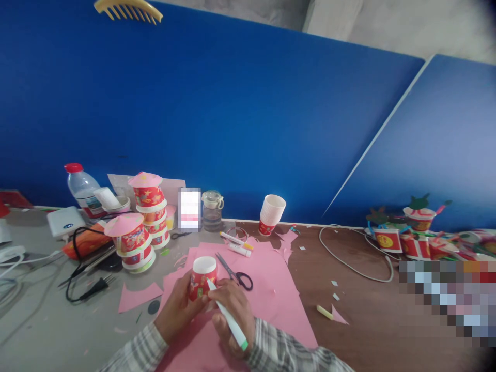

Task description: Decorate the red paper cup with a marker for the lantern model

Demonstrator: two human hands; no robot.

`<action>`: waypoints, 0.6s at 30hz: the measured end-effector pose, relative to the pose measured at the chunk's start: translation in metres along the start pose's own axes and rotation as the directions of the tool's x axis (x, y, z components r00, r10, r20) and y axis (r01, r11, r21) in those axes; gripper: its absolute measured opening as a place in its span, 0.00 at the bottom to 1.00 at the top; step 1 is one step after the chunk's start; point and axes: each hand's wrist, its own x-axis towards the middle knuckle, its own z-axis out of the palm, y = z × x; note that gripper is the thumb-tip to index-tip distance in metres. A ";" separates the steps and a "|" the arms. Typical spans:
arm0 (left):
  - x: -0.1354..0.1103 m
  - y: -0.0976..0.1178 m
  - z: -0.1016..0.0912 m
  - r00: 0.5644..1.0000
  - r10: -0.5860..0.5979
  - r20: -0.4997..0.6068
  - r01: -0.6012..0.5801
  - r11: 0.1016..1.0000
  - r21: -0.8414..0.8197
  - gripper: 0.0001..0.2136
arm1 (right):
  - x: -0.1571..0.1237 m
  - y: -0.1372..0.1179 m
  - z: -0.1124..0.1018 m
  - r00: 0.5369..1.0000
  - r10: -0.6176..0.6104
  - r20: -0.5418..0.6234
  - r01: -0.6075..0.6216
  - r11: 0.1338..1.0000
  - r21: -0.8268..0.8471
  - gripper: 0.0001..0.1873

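My left hand is closed around the side of a red patterned paper cup, whose white base or rim faces up. In my right hand is a white marker with a green end, its tip at the cup's right side. Whether the tip touches the cup I cannot tell. Pink paper lies under both hands. Just beyond the cup are scissors with dark handles, blades slightly apart. Two more markers rest on the pink paper further back.
A stack of paper cups stands by the blue partition. To the left are cup towers with pink cone tops, a bottle and a black plug. A glass jar stands behind; decorated cups sit right.
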 end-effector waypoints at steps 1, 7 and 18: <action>0.000 0.000 0.000 1.000 -0.002 -0.001 0.002 1.000 0.010 0.17 | 0.000 0.000 0.001 1.000 -0.005 -0.004 0.005 1.000 -0.005 0.15; 0.001 0.003 -0.001 1.000 -0.018 -0.006 0.018 1.000 0.007 0.17 | 0.000 0.002 0.003 1.000 -0.010 0.008 0.010 1.000 -0.008 0.14; 0.001 0.003 -0.002 0.996 -0.079 0.042 0.084 0.985 -0.151 0.21 | 0.001 0.003 -0.004 0.987 0.153 -0.047 -0.153 0.988 0.018 0.13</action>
